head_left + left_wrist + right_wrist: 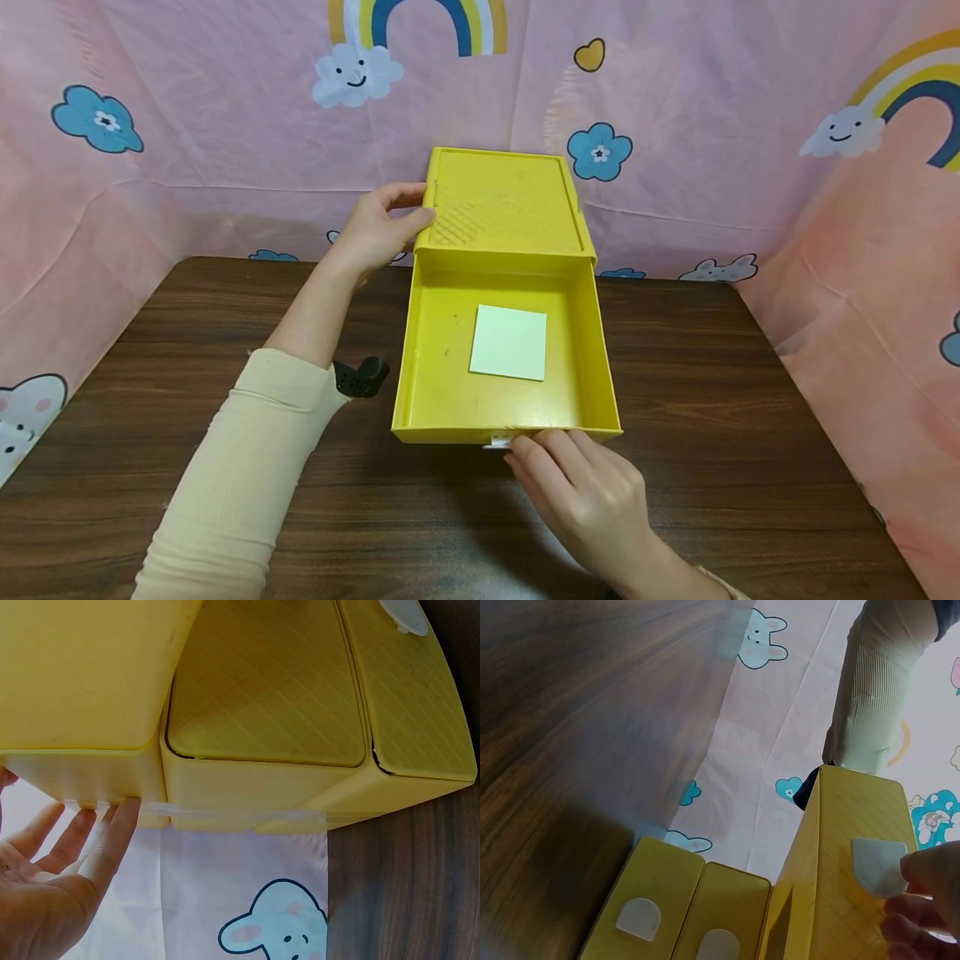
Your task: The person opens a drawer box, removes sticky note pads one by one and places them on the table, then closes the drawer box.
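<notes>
On the table stands a yellow drawer cabinet (502,200), its top drawer (442,400) pulled out toward me. A pale green pad of sticky notes (509,342) lies flat inside that drawer. My right hand (588,504) pinches the white drawer handle (876,866) at the front. My left hand (378,229) rests against the cabinet's left side near the top; in the left wrist view its fingers (112,836) are fairly straight and touch the side wall. The handle is partly covered by my right fingers.
Below, the middle drawer (727,907) and bottom drawer (656,877) are closed, each with a white handle. The cabinet stands at the back of the dark wooden table (712,467). A pink patterned cloth (675,75) hangs behind and at both sides.
</notes>
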A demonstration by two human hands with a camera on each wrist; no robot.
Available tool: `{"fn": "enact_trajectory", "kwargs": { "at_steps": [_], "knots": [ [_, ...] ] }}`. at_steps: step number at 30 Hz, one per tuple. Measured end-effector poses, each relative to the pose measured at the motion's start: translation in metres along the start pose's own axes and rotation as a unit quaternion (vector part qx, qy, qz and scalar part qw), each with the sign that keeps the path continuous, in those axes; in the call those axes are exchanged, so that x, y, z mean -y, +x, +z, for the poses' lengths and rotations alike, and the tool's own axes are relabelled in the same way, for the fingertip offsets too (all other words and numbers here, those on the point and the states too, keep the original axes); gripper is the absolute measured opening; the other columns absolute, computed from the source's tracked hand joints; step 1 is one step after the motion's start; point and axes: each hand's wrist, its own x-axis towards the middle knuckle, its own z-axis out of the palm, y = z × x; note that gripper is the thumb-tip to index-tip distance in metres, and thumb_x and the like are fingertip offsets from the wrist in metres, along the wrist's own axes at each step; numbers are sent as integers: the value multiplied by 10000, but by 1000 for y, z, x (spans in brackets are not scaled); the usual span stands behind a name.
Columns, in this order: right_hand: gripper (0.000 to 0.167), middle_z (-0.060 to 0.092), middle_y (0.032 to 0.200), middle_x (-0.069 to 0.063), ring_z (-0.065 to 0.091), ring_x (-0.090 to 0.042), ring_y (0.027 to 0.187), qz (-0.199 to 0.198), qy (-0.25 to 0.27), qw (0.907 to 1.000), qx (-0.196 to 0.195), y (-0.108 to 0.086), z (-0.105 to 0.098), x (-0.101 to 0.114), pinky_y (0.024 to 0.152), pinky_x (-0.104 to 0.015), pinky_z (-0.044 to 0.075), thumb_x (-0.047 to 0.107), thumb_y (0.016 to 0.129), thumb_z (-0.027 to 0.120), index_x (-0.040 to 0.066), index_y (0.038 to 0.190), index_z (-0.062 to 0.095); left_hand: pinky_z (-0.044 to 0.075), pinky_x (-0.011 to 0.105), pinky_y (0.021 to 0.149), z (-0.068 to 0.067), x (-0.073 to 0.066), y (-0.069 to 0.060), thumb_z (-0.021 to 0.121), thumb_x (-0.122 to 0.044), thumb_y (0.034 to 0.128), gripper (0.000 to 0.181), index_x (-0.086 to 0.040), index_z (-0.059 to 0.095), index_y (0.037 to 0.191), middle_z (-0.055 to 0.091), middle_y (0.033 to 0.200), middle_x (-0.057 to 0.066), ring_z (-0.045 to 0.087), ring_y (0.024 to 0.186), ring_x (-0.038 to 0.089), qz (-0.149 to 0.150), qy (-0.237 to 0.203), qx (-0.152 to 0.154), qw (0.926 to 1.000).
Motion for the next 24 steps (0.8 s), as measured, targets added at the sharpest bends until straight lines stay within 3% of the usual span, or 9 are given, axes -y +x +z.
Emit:
{"fn": "enact_trajectory", "kwargs": {
  "at_steps": [12, 24],
  "knots": [
    [229, 611, 703, 12, 541, -102, 558, -440, 228, 9988, 43, 8, -6, -5, 449, -156, 434, 156, 929, 542, 84, 767, 686, 519, 259, 775, 0, -1, -1, 551, -268, 922, 496, -162, 417, 1388, 442, 1362, 32, 563, 1021, 182, -63, 41, 5, 10000],
    [202, 629, 743, 0, 545, -132, 597, -920, 691, 9923, 453, 22, -16, -16, 509, -199, 472, 108, 919, 531, 81, 771, 665, 530, 270, 791, -1, -1, -1, 544, -260, 926, 499, -149, 407, 1393, 430, 1365, 52, 571, 1021, 195, -44, 12, 25, 10000]
  ]
}}
